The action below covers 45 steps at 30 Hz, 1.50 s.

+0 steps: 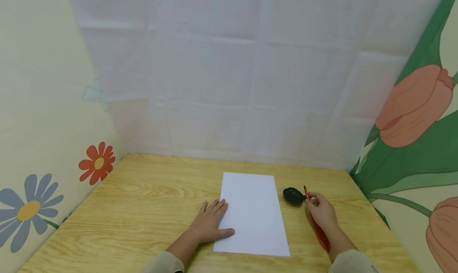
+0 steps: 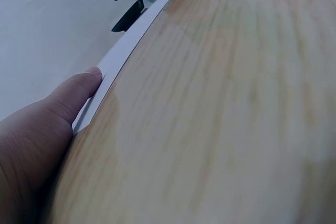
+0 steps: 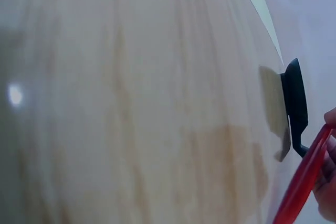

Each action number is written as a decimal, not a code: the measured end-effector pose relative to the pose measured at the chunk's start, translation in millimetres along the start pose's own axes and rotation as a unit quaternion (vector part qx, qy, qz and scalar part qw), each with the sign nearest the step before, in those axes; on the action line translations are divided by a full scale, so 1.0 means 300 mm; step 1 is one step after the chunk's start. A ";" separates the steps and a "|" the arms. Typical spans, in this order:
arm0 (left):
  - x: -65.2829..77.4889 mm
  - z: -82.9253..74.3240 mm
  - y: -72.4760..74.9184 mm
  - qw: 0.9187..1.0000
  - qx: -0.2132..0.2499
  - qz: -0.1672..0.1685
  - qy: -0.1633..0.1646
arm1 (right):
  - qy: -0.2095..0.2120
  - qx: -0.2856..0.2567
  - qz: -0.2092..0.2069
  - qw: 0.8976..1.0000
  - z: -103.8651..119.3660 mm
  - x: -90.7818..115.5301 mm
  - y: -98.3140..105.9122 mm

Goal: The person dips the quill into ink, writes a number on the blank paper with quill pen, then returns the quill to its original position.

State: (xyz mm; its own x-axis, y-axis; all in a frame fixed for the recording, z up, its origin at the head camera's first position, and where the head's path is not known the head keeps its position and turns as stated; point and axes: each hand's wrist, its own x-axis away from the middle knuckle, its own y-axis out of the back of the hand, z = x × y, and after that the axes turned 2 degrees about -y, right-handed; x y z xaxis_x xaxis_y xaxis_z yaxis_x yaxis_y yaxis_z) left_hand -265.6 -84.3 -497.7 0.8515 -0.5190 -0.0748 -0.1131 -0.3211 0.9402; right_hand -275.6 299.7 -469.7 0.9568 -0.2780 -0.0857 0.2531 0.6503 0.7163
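My left hand (image 1: pixel 211 225) lies with fingers spread at the left edge of a white sheet of paper (image 1: pixel 250 213), thumb (image 2: pixel 79 90) on it. To the right of the sheet, my right hand (image 1: pixel 322 209) pinches a long red pen-like stick (image 1: pixel 307 193) between thumb and fingertips. Its narrow end has a dark tip and points away from me. The wider red end (image 3: pixel 299 198) runs back beneath the hand. Beside the fingertips is a black spoon-like thing (image 1: pixel 293 196) with a rounded head, its narrow neck (image 3: pixel 297 142) reaching toward the fingers; I cannot tell whether they hold it.
Both hands work over a light wood-grain table (image 1: pixel 150 197). Behind it hangs a creased white cloth (image 1: pixel 214 86). Flower-patterned sheets flank the table, with daisies (image 1: pixel 96 163) on the left and tulips (image 1: pixel 415 106) on the right.
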 end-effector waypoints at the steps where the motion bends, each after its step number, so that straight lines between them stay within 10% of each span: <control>1: 0.000 0.000 -0.001 1.000 0.000 0.000 0.000 | -0.002 -0.001 -0.001 1.000 0.004 0.002 0.000; 26: 0.001 0.003 -0.009 1.000 0.005 0.000 -0.006 | 0.010 -0.113 -0.018 0.993 0.076 0.039 -0.011; 45: -0.001 -0.001 -0.001 1.000 -0.002 0.010 0.005 | -0.061 -0.218 0.030 0.974 0.088 0.046 -0.023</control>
State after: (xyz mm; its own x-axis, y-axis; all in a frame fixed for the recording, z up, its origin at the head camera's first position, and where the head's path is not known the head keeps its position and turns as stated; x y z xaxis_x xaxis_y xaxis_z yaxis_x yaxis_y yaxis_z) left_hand -265.7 -83.7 -497.9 0.8539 -0.5178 -0.0525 -0.1287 -0.3079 0.9427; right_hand -267.7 272.8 -457.6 0.9542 -0.2949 0.0500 0.2592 0.8989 0.3533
